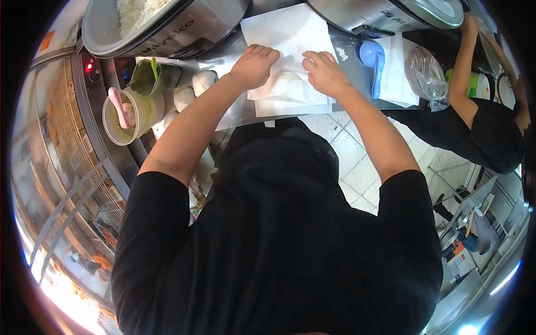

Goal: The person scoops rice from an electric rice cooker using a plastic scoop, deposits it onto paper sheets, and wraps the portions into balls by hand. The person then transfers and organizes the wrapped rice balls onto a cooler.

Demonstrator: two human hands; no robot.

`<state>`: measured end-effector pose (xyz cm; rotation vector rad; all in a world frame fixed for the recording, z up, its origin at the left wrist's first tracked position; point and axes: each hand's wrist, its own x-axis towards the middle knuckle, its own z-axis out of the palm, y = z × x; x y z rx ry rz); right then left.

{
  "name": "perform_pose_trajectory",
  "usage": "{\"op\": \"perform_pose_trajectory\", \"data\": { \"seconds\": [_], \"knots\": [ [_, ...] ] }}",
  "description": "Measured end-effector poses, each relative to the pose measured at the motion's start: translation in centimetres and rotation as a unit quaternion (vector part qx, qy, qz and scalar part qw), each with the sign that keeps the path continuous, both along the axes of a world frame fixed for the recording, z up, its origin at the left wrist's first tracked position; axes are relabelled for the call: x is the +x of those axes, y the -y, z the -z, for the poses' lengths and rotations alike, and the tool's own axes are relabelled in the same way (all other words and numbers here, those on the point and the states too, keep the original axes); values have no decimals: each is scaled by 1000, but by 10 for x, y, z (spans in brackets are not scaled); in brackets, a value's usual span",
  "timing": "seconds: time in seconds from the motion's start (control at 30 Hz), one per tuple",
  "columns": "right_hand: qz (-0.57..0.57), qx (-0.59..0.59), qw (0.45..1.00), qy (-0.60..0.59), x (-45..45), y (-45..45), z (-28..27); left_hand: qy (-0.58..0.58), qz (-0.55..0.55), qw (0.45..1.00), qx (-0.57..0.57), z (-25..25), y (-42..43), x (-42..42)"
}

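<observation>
White paper sheets lie on the steel counter in front of me. A pale lump, likely rice, rests on the paper, partly covered by a fold. My left hand is at the left edge of the paper, its fingers curled and closed on it. On the other side of the lump, my right hand has bent fingers pressed together at the paper. Several white wrapped bundles sit left of my left hand. A blue scoop lies to the right of my right hand.
Two large rice cookers border the counter's far side, the left one holding rice. At left stand a tub with a pink-handled utensil and a green container. A plastic bag and a co-worker are at right.
</observation>
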<state>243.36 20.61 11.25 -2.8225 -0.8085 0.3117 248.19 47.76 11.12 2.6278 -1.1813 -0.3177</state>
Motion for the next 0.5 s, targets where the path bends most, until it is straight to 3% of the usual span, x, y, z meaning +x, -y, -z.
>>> {"op": "perform_pose_trajectory", "data": {
  "seconds": [0.03,0.07,0.13,0.17,0.23,0.27,0.33,0.4,0.5],
  "knots": [
    [32,9,994,-101,2,-3,-18,-111,-43,993,21,-11,3,0],
    [34,9,994,-101,2,-4,-34,-111,-41,993,21,-19,4,-3],
    [145,93,968,-185,1,-8,-60,-129,-112,983,-73,-32,-2,-7],
    [143,93,968,-182,-2,-6,-59,-125,-113,983,-73,-34,-5,-8],
    [173,197,951,-167,-17,3,-44,-246,-109,959,-86,-27,-15,-11],
    [172,197,951,-165,-29,6,-36,-158,-61,978,-120,-16,-22,-22],
    [61,193,979,-11,-61,9,-18,-53,-8,992,-112,-13,-31,-49],
    [63,172,983,19,-87,1,6,29,9,992,-121,-11,-29,-78],
    [82,167,980,66,-101,-12,30,-3,-28,990,-136,24,-25,-96]
  ]
}}
